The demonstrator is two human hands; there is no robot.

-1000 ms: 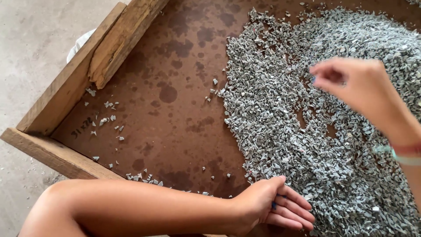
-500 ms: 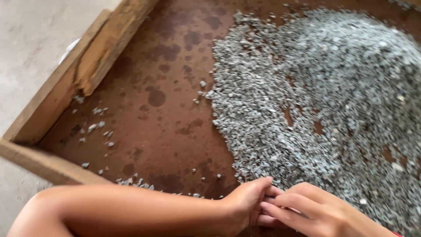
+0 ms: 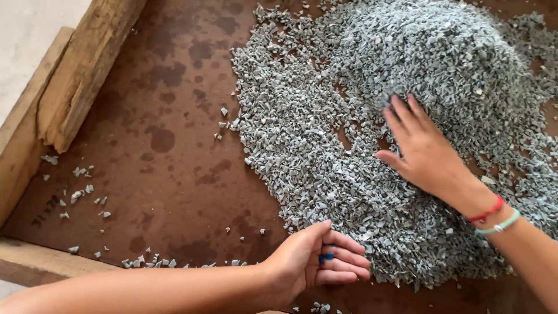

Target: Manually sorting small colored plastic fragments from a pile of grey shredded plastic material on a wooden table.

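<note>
My left hand (image 3: 317, 261) rests palm-up at the near edge of the brown tray (image 3: 174, 168), fingers curled loosely around a few small blue chips (image 3: 326, 256). Just beyond lies the broad heap of grey plastic flakes (image 3: 372, 116), small, jagged and pale, thinning to scattered bits toward the left. My right hand (image 3: 421, 148) lies flat and spread on the heap, grasping nothing. A wooden plank (image 3: 81, 75) leans in the far left corner.

Bright, even daylight — soft shadows only, no glare — and the whole view stays sharp.
</note>
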